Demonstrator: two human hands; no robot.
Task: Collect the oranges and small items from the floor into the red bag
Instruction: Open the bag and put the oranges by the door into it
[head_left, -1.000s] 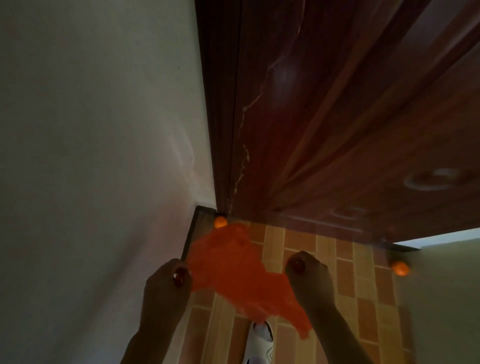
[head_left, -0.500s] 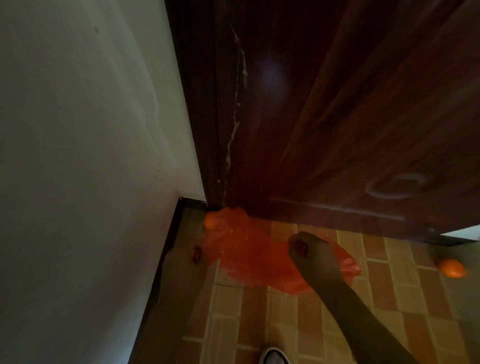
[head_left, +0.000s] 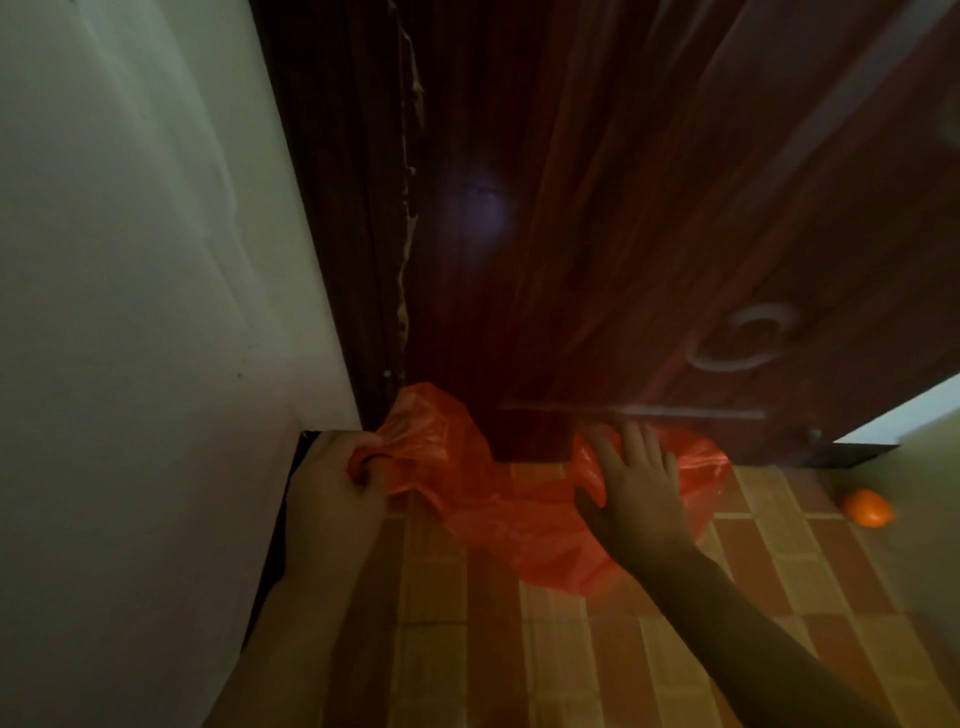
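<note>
Bag handling is occupying both hands right now: the thin red plastic bag (head_left: 519, 519) is lying crumpled on the tan brick-patterned tiled floor (head_left: 571, 665), its far edge touching the foot of the dark reddish-brown wooden door (head_left: 623, 234). The left hand (head_left: 343, 483) is bunching one end of the plastic in curled fingers, close to the corner where the pale painted wall (head_left: 130, 312) is meeting the door frame. The right hand (head_left: 634, 483) is lying on the other end with fingers spread and nearly straight, pressing the film rather than closing on it (its grip, in other words, is open and holding nothing).

Judging by this, the step in hand is readying the bag, probably finding and spreading its mouth. The next move is likely calling for the right hand to leave the plastic and reach across for the loose fruit while the left is keeping the opening held apart.

Counting: one bag, two hands, and one round orange fruit (head_left: 866, 507) sitting on the floor well to the right, apart from the bag. Small items are not showing anywhere; whether any are hiding under the plastic I cannot tell.
</note>
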